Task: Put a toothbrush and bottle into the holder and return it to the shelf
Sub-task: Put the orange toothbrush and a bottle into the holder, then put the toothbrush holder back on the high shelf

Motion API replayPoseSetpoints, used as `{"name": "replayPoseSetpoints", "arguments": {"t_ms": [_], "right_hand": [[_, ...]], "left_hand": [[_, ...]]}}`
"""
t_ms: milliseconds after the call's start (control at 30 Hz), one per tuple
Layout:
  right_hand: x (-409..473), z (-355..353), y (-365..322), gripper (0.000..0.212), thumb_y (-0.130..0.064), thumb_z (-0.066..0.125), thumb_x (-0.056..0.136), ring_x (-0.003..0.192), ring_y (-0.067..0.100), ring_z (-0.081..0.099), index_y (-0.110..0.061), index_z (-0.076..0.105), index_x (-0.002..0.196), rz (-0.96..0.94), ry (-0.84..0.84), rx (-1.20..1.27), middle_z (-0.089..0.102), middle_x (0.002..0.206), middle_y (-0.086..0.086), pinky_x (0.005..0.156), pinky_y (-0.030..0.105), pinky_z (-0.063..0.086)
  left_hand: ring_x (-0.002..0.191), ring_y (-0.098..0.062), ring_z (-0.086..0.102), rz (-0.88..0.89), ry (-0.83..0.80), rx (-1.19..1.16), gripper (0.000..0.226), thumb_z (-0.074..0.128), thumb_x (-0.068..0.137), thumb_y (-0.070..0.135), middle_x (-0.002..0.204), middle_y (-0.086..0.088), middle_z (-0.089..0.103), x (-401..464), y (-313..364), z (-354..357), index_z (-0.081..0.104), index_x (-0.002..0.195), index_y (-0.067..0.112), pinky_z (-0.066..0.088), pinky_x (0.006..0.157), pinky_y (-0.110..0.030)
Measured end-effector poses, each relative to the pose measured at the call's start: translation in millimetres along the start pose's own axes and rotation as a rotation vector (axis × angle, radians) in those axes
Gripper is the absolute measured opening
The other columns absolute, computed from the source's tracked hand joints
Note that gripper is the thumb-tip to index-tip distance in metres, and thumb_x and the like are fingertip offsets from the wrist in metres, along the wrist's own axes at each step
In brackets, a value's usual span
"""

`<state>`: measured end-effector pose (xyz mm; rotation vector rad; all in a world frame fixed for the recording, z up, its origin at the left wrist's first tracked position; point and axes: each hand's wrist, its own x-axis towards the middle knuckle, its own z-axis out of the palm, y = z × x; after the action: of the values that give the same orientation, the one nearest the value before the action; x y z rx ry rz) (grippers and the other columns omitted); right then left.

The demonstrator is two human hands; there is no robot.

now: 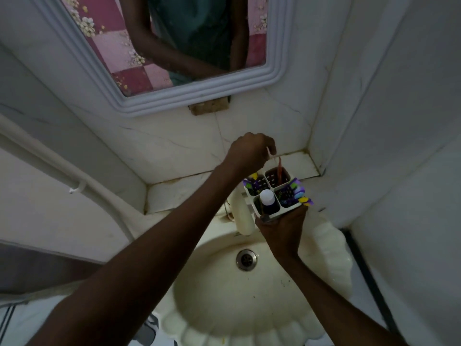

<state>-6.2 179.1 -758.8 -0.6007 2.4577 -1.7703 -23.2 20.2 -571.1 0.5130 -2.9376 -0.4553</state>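
Half done, by my reading: bottle [267, 199] sits in the holder [274, 193] (near compartment), gripped from below by the right hand [283, 229]; left hand [249, 152] pinches the toothbrush [279, 171] into the far compartment; shelf [189, 191] return remains.

The holder [274, 196] is a white, square plastic caddy split into four compartments with slotted walls and purple-and-yellow trim on its outer sides, held tilted above the sink rather than standing on the shelf [189, 188]. The bottle [267, 199] is dark with a white cap and stands upright in the near compartment. The toothbrush [279, 171] is a thin reddish stick standing almost upright with its lower end down in the far compartment; its head appears to be the upper end, though the dim light makes that unsure.
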Motion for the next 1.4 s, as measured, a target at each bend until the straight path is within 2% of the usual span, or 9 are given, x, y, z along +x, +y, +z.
{"name": "replayPoseSetpoints", "arguments": {"t_ms": [100, 200, 367, 800, 1000, 1033, 1100, 1200, 1400], "right_hand": [[1, 0, 4, 0.109, -0.024, 0.097, 0.061, 0.123, 0.024, 0.060, 0.002, 0.031, 0.144, 0.004, 0.006, -0.009, 0.055, 0.136, 0.017, 0.097, 0.004, 0.045], [6, -3, 1, 0.109, -0.024, 0.097, 0.059, 0.119, 0.032, 0.062, 0.000, 0.032, 0.143, 0.000, 0.026, -0.065, 0.057, 0.133, 0.018, 0.094, 0.028, 0.056], [24, -20, -24, 0.116, -0.032, 0.097, 0.056, 0.122, 0.031, 0.061, 0.000, 0.033, 0.148, -0.071, 0.072, -0.071, 0.058, 0.134, 0.014, 0.097, 0.043, 0.058], [100, -91, -202, 0.126, -0.062, 0.080, 0.058, 0.136, 0.036, 0.053, 0.001, 0.033, 0.157, -0.423, 0.272, 0.105, 0.054, 0.147, 0.018, 0.112, 0.047, 0.047], [121, -127, -286, 0.121, -0.068, 0.074, 0.059, 0.132, 0.031, 0.055, -0.006, 0.037, 0.156, -0.509, 0.317, 0.186, 0.055, 0.146, 0.012, 0.106, 0.037, 0.046], [134, -151, -339, 0.121, -0.069, 0.074, 0.059, 0.131, 0.028, 0.056, -0.009, 0.037, 0.157, -0.607, 0.382, 0.244, 0.056, 0.145, 0.010, 0.104, 0.035, 0.048], [146, -162, -363, 0.119, -0.072, 0.075, 0.059, 0.129, 0.023, 0.058, -0.017, 0.036, 0.157, -0.606, 0.313, 0.258, 0.057, 0.144, 0.004, 0.101, 0.040, 0.054], [154, -177, -395, 0.114, -0.076, 0.073, 0.061, 0.124, 0.022, 0.060, -0.024, 0.036, 0.156, -0.671, 0.328, 0.247, 0.058, 0.140, 0.001, 0.095, 0.047, 0.060], [164, -221, -491, 0.105, -0.080, 0.069, 0.058, 0.115, 0.024, 0.063, -0.027, 0.045, 0.146, -0.753, 0.374, 0.343, 0.062, 0.129, 0.001, 0.091, 0.050, 0.060]], "left_hand": [[0.088, -0.019, 0.072, -0.044, 0.048, -0.024, 0.021, 0.060, 0.091, 0.010, 0.098, -0.002, 0.077, -11, -9, -5, 0.074, 0.101, 0.021, 0.059, 0.081, -0.039], [0.088, -0.019, 0.072, -0.065, 0.078, -0.044, 0.020, 0.059, 0.092, 0.014, 0.098, -0.003, 0.078, -22, -18, -13, 0.075, 0.103, 0.020, 0.059, 0.082, -0.038], [0.087, -0.018, 0.073, -0.065, 0.187, -0.033, 0.019, 0.061, 0.092, 0.018, 0.096, -0.002, 0.078, -34, -32, -42, 0.076, 0.103, 0.021, 0.058, 0.081, -0.035], [0.084, -0.026, 0.072, 0.078, 0.700, -0.024, 0.020, 0.059, 0.089, 0.014, 0.100, -0.008, 0.077, -37, 17, -211, 0.075, 0.101, 0.012, 0.058, 0.076, -0.039], [0.089, -0.024, 0.070, 0.163, 0.868, -0.008, 0.026, 0.058, 0.085, 0.024, 0.108, -0.005, 0.073, -48, 42, -266, 0.073, 0.105, 0.018, 0.058, 0.075, -0.038], [0.090, -0.023, 0.069, 0.206, 0.985, 0.037, 0.026, 0.058, 0.086, 0.023, 0.109, -0.004, 0.072, -58, 70, -320, 0.073, 0.106, 0.017, 0.057, 0.076, -0.034], [0.090, -0.021, 0.067, 0.210, 1.008, 0.053, 0.023, 0.059, 0.089, 0.020, 0.110, -0.004, 0.070, -64, 80, -343, 0.071, 0.108, 0.015, 0.053, 0.075, -0.031], [0.092, -0.025, 0.066, 0.234, 1.078, 0.132, 0.023, 0.060, 0.091, 0.020, 0.108, -0.006, 0.070, -71, 94, -367, 0.071, 0.110, 0.015, 0.055, 0.078, -0.040], [0.110, -0.026, 0.059, 0.230, 1.208, 0.355, 0.033, 0.057, 0.094, 0.030, 0.120, -0.008, 0.066, -74, 123, -445, 0.065, 0.121, 0.014, 0.037, 0.082, -0.029]]}}
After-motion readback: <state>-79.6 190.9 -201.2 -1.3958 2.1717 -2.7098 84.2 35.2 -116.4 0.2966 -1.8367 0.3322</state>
